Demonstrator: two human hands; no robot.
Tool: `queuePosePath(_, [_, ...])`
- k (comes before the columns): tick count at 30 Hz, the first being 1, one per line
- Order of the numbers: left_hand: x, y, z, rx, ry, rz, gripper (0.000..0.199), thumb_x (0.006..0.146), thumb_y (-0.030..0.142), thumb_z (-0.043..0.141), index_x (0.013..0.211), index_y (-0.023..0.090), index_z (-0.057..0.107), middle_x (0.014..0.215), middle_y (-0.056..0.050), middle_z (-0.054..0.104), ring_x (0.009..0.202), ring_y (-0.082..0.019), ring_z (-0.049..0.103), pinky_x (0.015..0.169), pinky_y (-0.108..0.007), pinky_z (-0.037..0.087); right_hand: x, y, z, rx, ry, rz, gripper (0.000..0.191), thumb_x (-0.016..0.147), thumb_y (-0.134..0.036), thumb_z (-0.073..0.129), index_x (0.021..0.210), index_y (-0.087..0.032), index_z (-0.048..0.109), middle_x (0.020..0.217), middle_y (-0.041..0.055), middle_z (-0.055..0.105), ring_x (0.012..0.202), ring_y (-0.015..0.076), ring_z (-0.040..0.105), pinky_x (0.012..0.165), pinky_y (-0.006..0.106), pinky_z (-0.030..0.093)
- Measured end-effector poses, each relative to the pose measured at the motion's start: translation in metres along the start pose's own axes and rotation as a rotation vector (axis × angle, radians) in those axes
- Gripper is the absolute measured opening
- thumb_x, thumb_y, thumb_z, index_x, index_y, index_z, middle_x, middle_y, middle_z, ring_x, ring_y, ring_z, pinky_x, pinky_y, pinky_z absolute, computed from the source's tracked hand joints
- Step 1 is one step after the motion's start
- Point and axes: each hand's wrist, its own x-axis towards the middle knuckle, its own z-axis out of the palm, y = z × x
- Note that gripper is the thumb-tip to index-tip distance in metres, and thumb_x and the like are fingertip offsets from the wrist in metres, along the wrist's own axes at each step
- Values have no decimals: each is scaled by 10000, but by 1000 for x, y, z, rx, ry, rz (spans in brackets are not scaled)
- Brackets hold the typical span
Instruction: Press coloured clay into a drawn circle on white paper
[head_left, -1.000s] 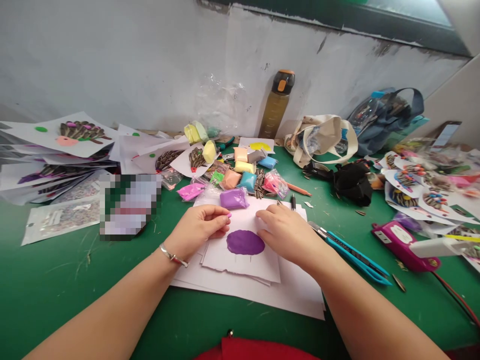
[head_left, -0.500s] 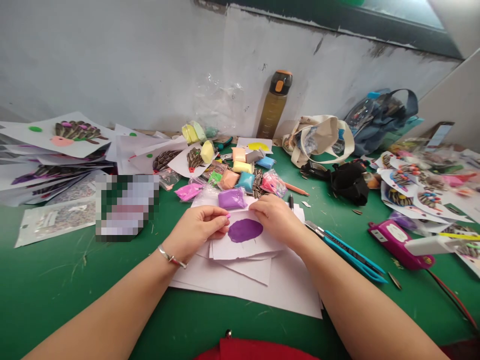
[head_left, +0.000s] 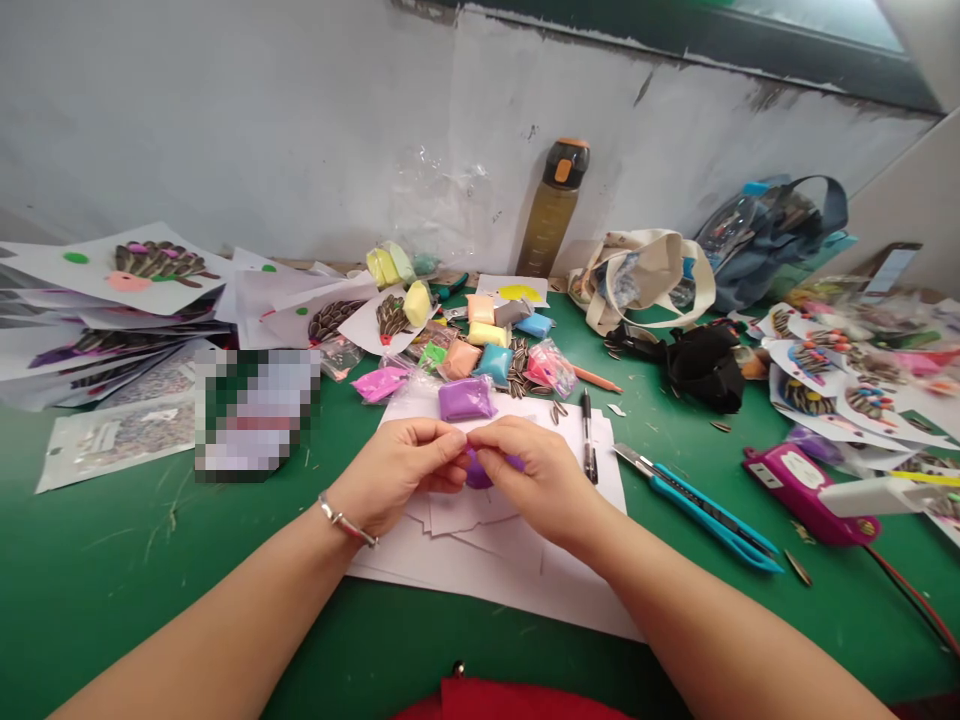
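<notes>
My left hand (head_left: 397,473) and my right hand (head_left: 531,480) meet above a stack of white paper (head_left: 487,535). Between their fingers, both pinch a piece of purple modelling clay (head_left: 480,474), mostly hidden by my fingers. A small edge of it shows below the fingertips. A sealed bag of purple clay (head_left: 466,399) lies just beyond my hands, and a black pen (head_left: 587,435) rests on the paper to the right.
Bags of coloured clay (head_left: 487,345) and loose sunflower seed shells (head_left: 517,365) crowd the green table (head_left: 150,570) behind the paper. Blue-handled scissors (head_left: 697,510) lie to the right. Seed-decorated paper crafts (head_left: 817,385) and stacked sheets (head_left: 112,290) fill both sides.
The purple clay disc no longer lies flat on the paper. It is now pinched up between both hands, which have moved closer together. The bag of purple clay is unchanged.
</notes>
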Motion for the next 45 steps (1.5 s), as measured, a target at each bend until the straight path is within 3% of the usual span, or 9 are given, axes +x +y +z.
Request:
queuePosePath(4, [-1, 0, 2, 8, 1, 2, 262, 741, 399, 721, 803, 147, 685, 744, -4, 647, 628, -90, 600, 632, -211, 506, -1, 0, 7, 55, 46, 79, 245, 836, -123, 543, 1020, -251, 643, 910, 1, 668, 846, 150, 589, 756, 271, 450])
queuePosePath(8, [-2, 0, 1, 94, 9, -11, 327, 777, 464, 660, 809, 140, 689, 756, -34, 676, 659, -127, 632, 658, -254, 526, 1, 3, 9, 10, 33, 27, 168, 855, -125, 545, 924, -230, 656, 856, -7, 663, 805, 135, 572, 751, 260, 436])
queuePosePath(11, [-4, 6, -7, 316, 55, 49, 410, 812, 540, 571, 811, 148, 692, 814, -64, 706, 707, -181, 670, 686, -310, 535, 3, 7, 9, -61, 16, -22, 156, 877, -130, 528, 887, -205, 665, 838, 13, 652, 797, 139, 562, 745, 263, 428])
queuePosePath(14, [-7, 16, -20, 668, 235, 212, 367, 830, 512, 549, 820, 176, 698, 838, -42, 716, 743, -191, 676, 709, -304, 505, 2, 12, 12, -180, -18, -92, 175, 884, -125, 516, 864, -189, 678, 842, 35, 641, 810, 157, 545, 756, 290, 411])
queuePosePath(16, [-8, 22, -26, 805, 281, 251, 312, 851, 457, 526, 879, 201, 703, 815, -13, 718, 727, -179, 674, 699, -288, 484, 1, 16, 15, -262, -45, -157, 189, 877, -109, 515, 863, -192, 684, 859, 39, 639, 820, 167, 529, 760, 306, 392])
queuePosePath(20, [-10, 23, -25, 1010, 130, 210, 250, 853, 338, 502, 930, 228, 713, 768, 22, 724, 761, -170, 659, 711, -261, 453, -1, 19, 23, -385, -68, -251, 200, 858, -83, 527, 880, -202, 686, 873, 34, 640, 839, 179, 492, 745, 318, 355])
queuePosePath(25, [-10, 18, -20, 1172, -53, 182, 266, 837, 247, 480, 948, 235, 722, 978, 25, 733, 863, -163, 639, 757, -234, 424, 0, 22, 28, -425, -78, -262, 178, 877, -116, 537, 886, -203, 691, 869, 35, 634, 854, 176, 471, 754, 319, 333])
queuePosePath(30, [-12, 18, -21, 1292, -169, 148, 279, 862, 257, 445, 855, 226, 722, 878, 10, 731, 769, -157, 616, 659, -238, 384, 0, 27, 31, -451, -107, -243, 173, 892, -148, 540, 894, -224, 695, 862, 40, 627, 868, 177, 460, 765, 327, 315])
queuePosePath(45, [-17, 18, -15, 1475, -249, 214, 302, 904, 254, 412, 770, 189, 675, 790, -19, 683, 709, -147, 573, 611, -232, 341, -6, 13, 16, -447, -144, -210, 329, 763, -8, 518, 951, -211, 696, 947, 48, 619, 906, 195, 456, 783, 350, 312])
